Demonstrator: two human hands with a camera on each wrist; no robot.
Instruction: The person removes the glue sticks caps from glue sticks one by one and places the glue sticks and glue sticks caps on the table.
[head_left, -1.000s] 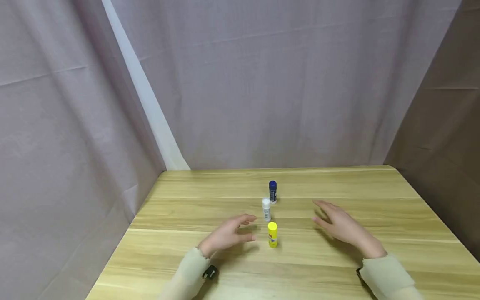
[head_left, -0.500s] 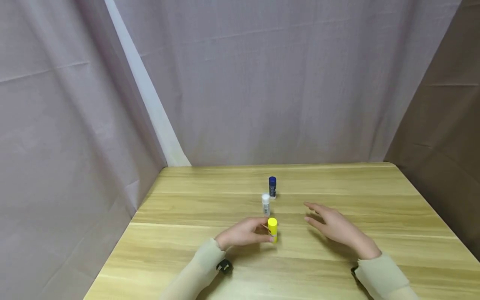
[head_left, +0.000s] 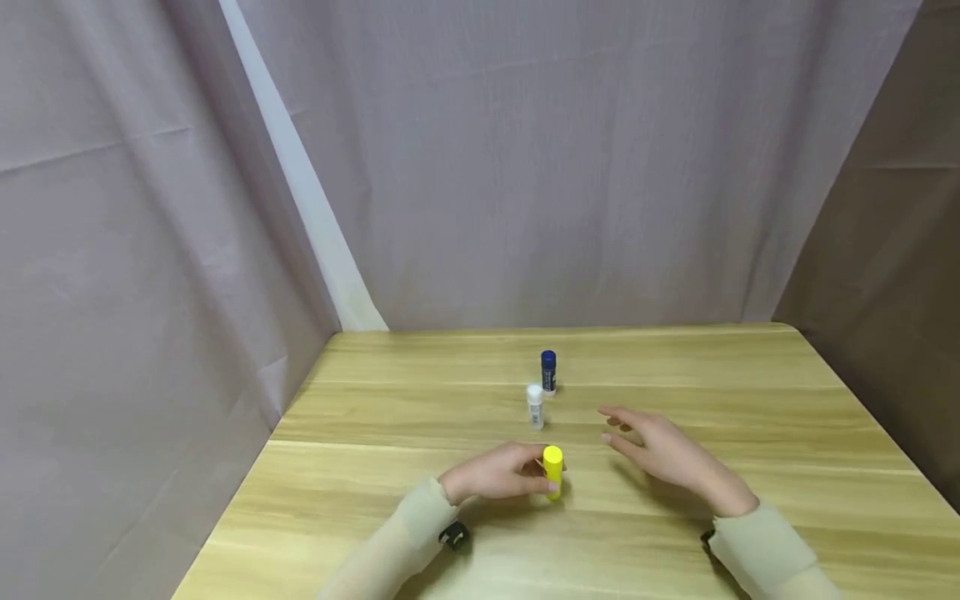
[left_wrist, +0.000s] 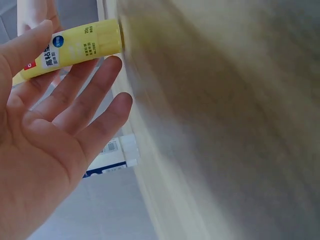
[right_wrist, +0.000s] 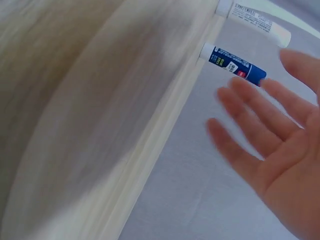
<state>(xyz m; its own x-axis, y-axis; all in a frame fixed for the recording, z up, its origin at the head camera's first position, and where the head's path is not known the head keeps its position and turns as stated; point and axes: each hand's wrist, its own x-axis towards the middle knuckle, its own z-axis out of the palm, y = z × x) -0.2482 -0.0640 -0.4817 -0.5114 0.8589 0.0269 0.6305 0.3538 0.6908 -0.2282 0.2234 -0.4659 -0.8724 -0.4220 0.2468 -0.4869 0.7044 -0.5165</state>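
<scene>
My left hand (head_left: 501, 472) pinches a yellow glue stick (head_left: 553, 472) between thumb and fingers, in the middle front of the table. The stick stands upright; in the left wrist view its printed label (left_wrist: 52, 50) shows beside the thumb. Its base is at or very near the wood, and I cannot tell if it touches. Beyond it stand a white glue stick (head_left: 536, 408) and, farther back, a dark blue glue stick (head_left: 549, 372) with a white base, both upright. To the right, my right hand (head_left: 666, 454) hovers with loosely spread fingers and holds nothing.
The light wooden table (head_left: 712, 367) ends at a back edge against a grey-mauve curtain (head_left: 555, 167). A brown curtain (head_left: 900, 250) hangs on the right side. Black wrist devices, such as the left one (head_left: 453, 535), sit under both sleeves.
My left hand has moved right, taken hold of the yellow glue stick and shifted it slightly nearer and to the right. My right hand has drifted a little left. Both other sticks stay put.
</scene>
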